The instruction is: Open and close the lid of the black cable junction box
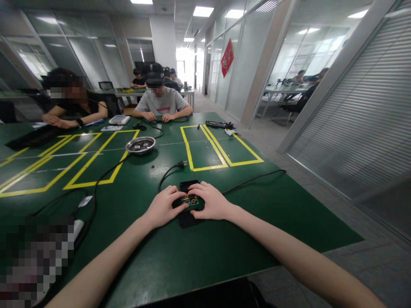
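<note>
Between my two hands is a small green circuit board (pixel 190 201) with copper-coloured coils on it. My left hand (pixel 165 205) grips its left side, thumb and fingers curved round the edge. Gripping the right side is my right hand (pixel 210 201), thumb at the near edge and fingers at the far edge. Black casing pieces (pixel 189 220) lie under and around the board, partly hidden by my hands. A black cable with a plug (pixel 182 164) curves out beyond my left hand, and another black cable (pixel 253 179) runs off to the right.
On the green table (pixel 257 226) are yellow tape outlines (pixel 210 168) and a metal bowl (pixel 140 145) with small parts. A black cable (pixel 94 192) crosses the left side. Dark tools (pixel 220 124) lie at the far right. Two people sit across the table; one wears a grey shirt (pixel 163 102).
</note>
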{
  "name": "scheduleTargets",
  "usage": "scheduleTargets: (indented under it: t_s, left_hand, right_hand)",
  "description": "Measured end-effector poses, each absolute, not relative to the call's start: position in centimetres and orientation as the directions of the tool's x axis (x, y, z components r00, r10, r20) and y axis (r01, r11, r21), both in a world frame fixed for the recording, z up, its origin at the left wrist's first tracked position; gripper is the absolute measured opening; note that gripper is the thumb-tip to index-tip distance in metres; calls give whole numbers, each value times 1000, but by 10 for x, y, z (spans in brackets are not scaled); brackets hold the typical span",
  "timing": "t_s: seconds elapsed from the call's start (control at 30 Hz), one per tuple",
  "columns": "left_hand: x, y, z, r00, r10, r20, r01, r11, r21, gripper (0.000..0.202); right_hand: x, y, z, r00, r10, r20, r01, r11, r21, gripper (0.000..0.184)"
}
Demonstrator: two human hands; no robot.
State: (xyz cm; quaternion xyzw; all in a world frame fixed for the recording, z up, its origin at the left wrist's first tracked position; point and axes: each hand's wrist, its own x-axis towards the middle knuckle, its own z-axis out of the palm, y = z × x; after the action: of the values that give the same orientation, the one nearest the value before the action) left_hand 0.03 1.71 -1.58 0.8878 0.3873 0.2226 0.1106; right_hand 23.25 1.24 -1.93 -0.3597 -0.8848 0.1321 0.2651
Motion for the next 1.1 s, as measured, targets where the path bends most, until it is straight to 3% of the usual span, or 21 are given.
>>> scheduleTargets:
  t_s: [0.23,0.5,0.67,0.87,0.97,1.1]
  left_hand:
    - [-1,20,-19,564,761,321,661,-649,377,26]
    - [-1,21,-21,520,782,344,693,-621,366,28]
    - [0,20,-22,489,786,378,717,-609,339,30]
    - [-9,21,-17,512,767,387,684,-637,355,22]
    - [-16,23,-11,536,757,373,653,-652,384,15]
    - [-22,27,-4,523,765,376,672,-641,371,22]
  right_hand:
    - [233,6,-15,-583,732,353,612,682,-401,45]
    - [238,6,-20,-579,720,383,589,694,-415,65]
    - [249,11,-15,-515,742,430,543,670,-506,47]
    - [283,31,-15,-624,716,313,535,683,-497,9]
    - [288,37,-16,-624,711,324,529,690,-494,9]
    - [293,41,-10,-586,756,291,598,646,-474,20]
